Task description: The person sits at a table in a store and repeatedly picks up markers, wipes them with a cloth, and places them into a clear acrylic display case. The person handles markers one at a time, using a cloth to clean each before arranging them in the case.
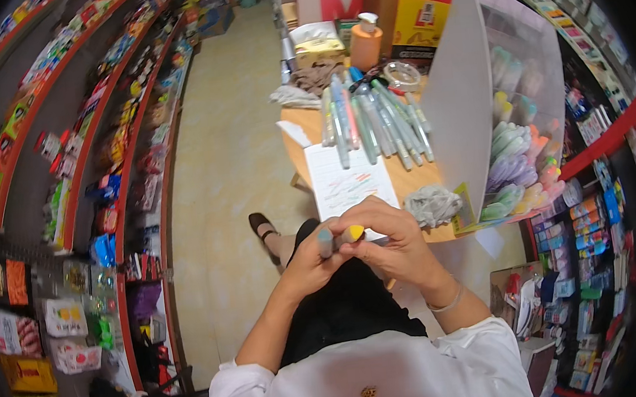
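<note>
My left hand grips a marker with a grey-teal end, held upright between thumb and fingers. Close beside it, my right hand is closed around a second marker whose yellow end faces up. Both hands meet above my lap, at the near edge of a small wooden table. Under and beyond my fingers lies a sheet of lined paper with coloured strokes and writing. A loose pile of pens and markers rests across its far end.
Crumpled grey cloth or plastic sits right of the paper. An orange pump bottle, a tissue box and a clear tape roll stand behind the pens. A display case of markers rises at right; stocked shelves line the left.
</note>
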